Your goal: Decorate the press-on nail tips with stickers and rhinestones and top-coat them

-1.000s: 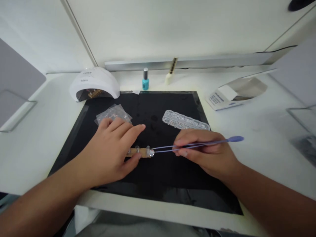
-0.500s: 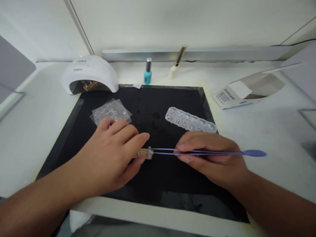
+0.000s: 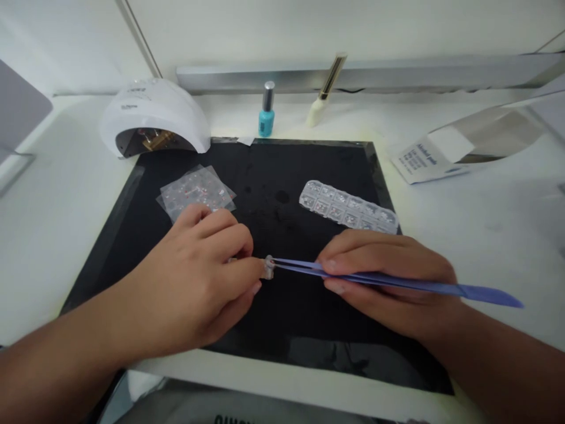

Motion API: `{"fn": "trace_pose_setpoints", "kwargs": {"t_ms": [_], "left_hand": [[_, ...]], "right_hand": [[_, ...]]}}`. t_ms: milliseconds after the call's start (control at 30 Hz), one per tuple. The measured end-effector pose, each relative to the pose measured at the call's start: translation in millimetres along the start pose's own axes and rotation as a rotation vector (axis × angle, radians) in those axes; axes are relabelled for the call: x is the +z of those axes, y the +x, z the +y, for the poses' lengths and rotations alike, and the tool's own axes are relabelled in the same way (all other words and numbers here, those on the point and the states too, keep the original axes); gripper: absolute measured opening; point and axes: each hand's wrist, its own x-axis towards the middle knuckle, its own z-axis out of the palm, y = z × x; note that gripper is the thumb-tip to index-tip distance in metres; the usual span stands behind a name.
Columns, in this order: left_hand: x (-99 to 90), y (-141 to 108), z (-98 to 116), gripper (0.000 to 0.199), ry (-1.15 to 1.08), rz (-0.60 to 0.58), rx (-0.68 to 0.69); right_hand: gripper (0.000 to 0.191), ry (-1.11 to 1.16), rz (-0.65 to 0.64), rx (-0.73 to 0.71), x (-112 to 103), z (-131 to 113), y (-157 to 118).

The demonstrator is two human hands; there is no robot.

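My left hand (image 3: 205,274) is closed round a small piece whose clear, lumpy end (image 3: 269,268) sticks out past the fingertips. The rest of that piece is hidden by my fingers. From the other side my right hand (image 3: 382,265) pinches blue tweezers (image 3: 441,288), with their tips slightly apart at the clear end. Whether a tiny stone sits between the tips is too small to tell. Beyond my right hand lies a clear compartment box (image 3: 348,207) of small shiny stones. Translucent sheets with small red specks (image 3: 194,187) lie behind my left hand.
Both hands are over a black mat (image 3: 265,176) on a white table. At the back stand a white nail lamp (image 3: 154,112), a turquoise polish bottle (image 3: 266,121) and a cream bottle with a gold cap (image 3: 316,112). An opened alcohol pad box (image 3: 424,164) is at right.
The tweezers have tilted, their rear end now lower and farther right. My left fingers have shifted forward over the piece, covering its tan part. The whole view has moved slightly.
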Motion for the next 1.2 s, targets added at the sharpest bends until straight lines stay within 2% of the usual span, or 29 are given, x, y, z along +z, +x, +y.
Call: {"fn": "trace_pose_setpoints", "kwargs": {"t_ms": [300,567,700,1200], "left_hand": [[-2.2,-0.9,0.0,0.021,-0.008,0.013,0.023],[-0.8,-0.4,0.4,0.020,-0.013,0.007,0.055],[1.4,0.5,0.4,0.018,-0.040,0.037,0.076],[2.6,1.0,0.2,0.017,-0.050,0.033,0.070]], "right_hand": [[0.036,0.018,0.008,-0.005,1.3,2.3,1.0],[0.031,0.004,-0.002,-0.009,0.7,3.7,0.6],[0.028,-0.016,-0.015,-0.060,1.3,3.8,2.0],[0.022,-0.044,-0.040,-0.094,0.4,3.1,2.5]]}}
